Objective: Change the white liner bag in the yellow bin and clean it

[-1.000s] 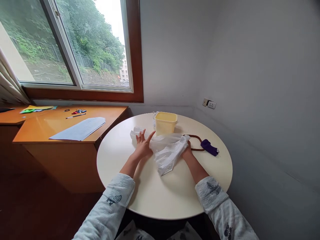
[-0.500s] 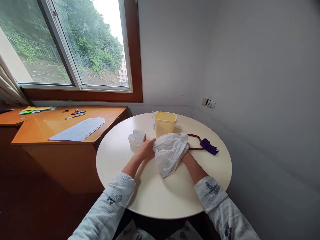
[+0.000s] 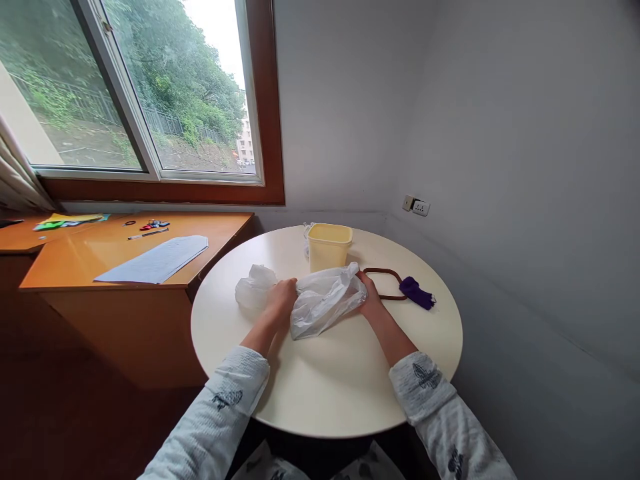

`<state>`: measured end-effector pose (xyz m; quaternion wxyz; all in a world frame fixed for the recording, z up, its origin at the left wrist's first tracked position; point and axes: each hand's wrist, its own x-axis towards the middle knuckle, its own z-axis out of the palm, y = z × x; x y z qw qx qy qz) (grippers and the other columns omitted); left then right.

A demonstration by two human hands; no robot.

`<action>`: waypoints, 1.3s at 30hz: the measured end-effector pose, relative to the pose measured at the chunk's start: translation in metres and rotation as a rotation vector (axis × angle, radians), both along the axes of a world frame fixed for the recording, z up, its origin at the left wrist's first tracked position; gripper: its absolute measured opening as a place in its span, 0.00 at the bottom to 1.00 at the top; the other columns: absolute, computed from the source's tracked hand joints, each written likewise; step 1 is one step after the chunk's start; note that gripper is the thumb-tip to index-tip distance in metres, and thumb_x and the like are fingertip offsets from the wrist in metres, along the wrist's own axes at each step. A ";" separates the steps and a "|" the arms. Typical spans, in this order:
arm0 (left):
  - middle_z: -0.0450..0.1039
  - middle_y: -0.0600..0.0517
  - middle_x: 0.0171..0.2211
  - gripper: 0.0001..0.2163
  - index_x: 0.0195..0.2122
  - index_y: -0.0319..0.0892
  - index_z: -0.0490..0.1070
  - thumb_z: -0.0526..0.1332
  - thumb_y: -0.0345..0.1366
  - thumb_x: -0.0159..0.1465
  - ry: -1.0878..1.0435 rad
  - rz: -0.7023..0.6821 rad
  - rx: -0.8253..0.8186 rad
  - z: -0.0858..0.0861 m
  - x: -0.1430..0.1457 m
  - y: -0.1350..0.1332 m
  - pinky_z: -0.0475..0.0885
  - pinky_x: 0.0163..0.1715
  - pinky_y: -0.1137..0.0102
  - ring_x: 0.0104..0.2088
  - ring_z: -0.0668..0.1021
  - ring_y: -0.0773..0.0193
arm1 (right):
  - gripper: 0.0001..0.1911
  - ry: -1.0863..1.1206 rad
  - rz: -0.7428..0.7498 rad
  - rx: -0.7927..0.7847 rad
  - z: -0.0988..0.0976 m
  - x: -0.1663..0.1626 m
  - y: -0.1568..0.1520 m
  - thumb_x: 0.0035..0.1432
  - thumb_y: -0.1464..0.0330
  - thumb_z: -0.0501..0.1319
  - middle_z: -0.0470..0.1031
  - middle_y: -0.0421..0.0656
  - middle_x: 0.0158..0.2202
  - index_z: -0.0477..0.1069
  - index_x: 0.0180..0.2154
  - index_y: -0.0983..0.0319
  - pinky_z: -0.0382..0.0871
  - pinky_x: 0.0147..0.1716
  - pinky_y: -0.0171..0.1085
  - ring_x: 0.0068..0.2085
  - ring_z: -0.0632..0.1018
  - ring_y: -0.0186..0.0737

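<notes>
A crumpled white plastic bag (image 3: 323,301) stretches between my hands above the round cream table (image 3: 320,393). My left hand (image 3: 283,295) is closed around its gathered middle, and a puffy part of the bag sticks out on the far left side of that fist. At the bag's right end, my right hand (image 3: 369,293) grips the edge, its fingers partly covered by the plastic. Just behind the bag stands a pale yellow square bin (image 3: 330,245), open at the top.
Right of the bag lie a brown loop-shaped handle (image 3: 395,297) and a dark purple bundle (image 3: 418,293). Something clear and crinkled (image 3: 307,241) sits beside the bin. A wooden desk (image 3: 115,300) at left carries papers (image 3: 155,259), a pen (image 3: 149,234) and small items.
My left hand has moved slightly left and closed tighter on the bag. The bag is drawn out more level, its hanging corner raised, and more of it bulges out to the left.
</notes>
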<state>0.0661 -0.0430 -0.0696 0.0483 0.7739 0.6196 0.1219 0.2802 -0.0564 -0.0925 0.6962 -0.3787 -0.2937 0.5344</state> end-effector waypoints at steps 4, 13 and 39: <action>0.76 0.41 0.36 0.10 0.36 0.39 0.72 0.53 0.30 0.56 0.007 0.062 -0.018 -0.003 -0.003 0.005 0.66 0.33 0.69 0.36 0.78 0.55 | 0.11 0.103 -0.033 -0.078 0.005 0.004 -0.002 0.43 0.60 0.62 0.70 0.36 0.20 0.65 0.24 0.61 0.65 0.23 0.33 0.24 0.71 0.34; 0.76 0.40 0.36 0.10 0.35 0.38 0.71 0.52 0.29 0.56 0.016 0.132 0.015 -0.003 -0.006 0.008 0.68 0.35 0.64 0.38 0.78 0.50 | 0.07 -0.205 -0.531 0.019 0.015 0.017 -0.008 0.48 0.65 0.57 0.58 0.33 0.19 0.61 0.23 0.61 0.55 0.21 0.32 0.21 0.59 0.29; 0.75 0.48 0.31 0.08 0.35 0.42 0.70 0.54 0.34 0.57 -0.096 -0.099 0.095 -0.003 0.006 -0.003 0.63 0.27 0.72 0.31 0.76 0.60 | 0.28 -1.734 -0.336 0.146 0.005 -0.015 -0.028 0.45 0.81 0.56 0.68 0.48 0.53 0.65 0.50 0.58 0.31 0.59 0.56 0.60 0.61 0.47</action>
